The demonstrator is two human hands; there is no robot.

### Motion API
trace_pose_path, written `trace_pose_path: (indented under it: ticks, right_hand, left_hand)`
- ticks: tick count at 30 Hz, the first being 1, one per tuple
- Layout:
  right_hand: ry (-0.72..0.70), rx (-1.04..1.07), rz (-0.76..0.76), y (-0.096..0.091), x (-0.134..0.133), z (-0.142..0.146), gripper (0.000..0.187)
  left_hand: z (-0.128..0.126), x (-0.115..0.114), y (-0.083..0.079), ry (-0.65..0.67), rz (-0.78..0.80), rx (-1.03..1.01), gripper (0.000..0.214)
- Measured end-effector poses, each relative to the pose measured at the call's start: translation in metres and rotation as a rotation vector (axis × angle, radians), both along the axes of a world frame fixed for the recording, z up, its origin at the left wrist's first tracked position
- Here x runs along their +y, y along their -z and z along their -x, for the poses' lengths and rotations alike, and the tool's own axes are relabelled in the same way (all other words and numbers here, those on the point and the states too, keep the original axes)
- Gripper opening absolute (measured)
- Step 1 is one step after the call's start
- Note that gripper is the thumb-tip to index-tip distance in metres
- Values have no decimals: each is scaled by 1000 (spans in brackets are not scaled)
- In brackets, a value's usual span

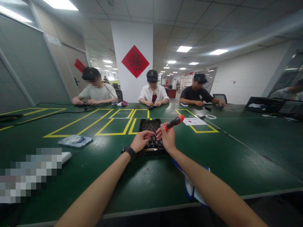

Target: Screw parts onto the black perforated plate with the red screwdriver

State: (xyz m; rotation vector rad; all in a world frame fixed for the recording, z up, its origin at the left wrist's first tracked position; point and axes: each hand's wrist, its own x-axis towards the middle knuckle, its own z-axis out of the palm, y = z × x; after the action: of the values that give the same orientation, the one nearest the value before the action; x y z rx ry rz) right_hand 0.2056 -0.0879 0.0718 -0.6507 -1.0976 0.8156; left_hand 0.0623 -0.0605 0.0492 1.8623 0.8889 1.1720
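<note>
My right hand (167, 138) holds a screwdriver (174, 123) with a red and black handle. The handle tilts up to the right, and the lower end points down toward my left fingers. My left hand (141, 141), with a dark band on its wrist, is closed in a pinch by that lower end. Whatever lies between its fingertips is too small to make out. Both hands are over a black case (150, 125) on the table. Small shiny parts show inside it, partly covered by my fingers.
The green table (132, 186) carries yellow tape outlines. A flat pale packet (75, 141) lies to the left, and a blue-and-white item (189, 186) is under my right forearm. A paper sheet (195, 121) and a white ring (210, 116) lie beyond. Several people sit across the table.
</note>
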Motion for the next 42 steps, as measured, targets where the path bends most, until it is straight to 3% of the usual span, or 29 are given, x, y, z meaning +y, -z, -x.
trace_pose_path:
  ticks: [3, 7, 11, 16, 23, 42]
  right_hand:
    - [120, 4, -6, 1, 1, -2, 30]
    - [258, -93, -19, 3, 4, -7, 27]
    - [329, -211, -33, 4, 4, -9, 27]
    - [333, -352, -38, 4, 2, -8, 30]
    - [301, -411, -65, 7, 3, -8, 29]
    - [276, -422, -91, 9, 2, -7, 26]
  left_hand:
    - [1, -2, -4, 5, -3, 1, 34]
    - [2, -5, -7, -95, -105, 91, 24]
    - [0, -12, -11, -80, -202, 166, 40]
    - [-3, -19, -16, -80, -267, 352, 58]
    - [-4, -19, -16, -92, -341, 496, 63]
    - [-5, -19, -14, -89, -408, 577, 62]
